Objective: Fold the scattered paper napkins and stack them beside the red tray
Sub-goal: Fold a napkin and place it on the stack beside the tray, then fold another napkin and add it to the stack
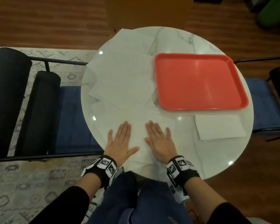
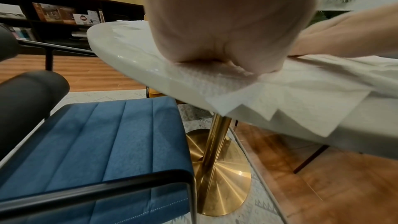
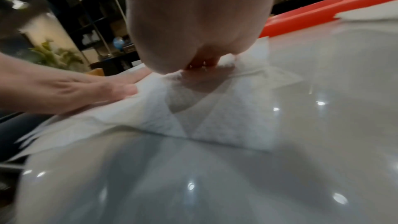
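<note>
Both hands flat on one napkin (image 1: pixel 141 139) at the near edge of the round white desk (image 1: pixel 217 159), just in front of the tray (image 1: pixel 200 81). Left hand (image 1: pixel 120 141) with fingers straight and spread wide, palm down, pressing the paper. Right hand (image 1: pixel 160 141) the same, close beside it, thumbs pointing at each other with a small gap between. Nothing gripped by either one. From the left wrist view, corners of the napkin (image 2: pixel 280 105) hanging a little over the desk edge. From the right wrist view, a fold line (image 3: pixel 183 125) showing in the paper under the palm. More loose napkins (image 1: pixel 123 70) lying open and overlapping to the left of the tray, some tucked a bit under its left rim. One folded napkin (image 1: pixel 220 128) lying flat just in front of the tray's near right corner, not touching it. Tray red, with nothing in it. A blue chair (image 1: pixel 71 118) left of the tray, past the desk edge, and a gold desk leg (image 2: pixel 213 142) below. A patterned rug (image 1: pixel 31 183) on the wood floor.
</note>
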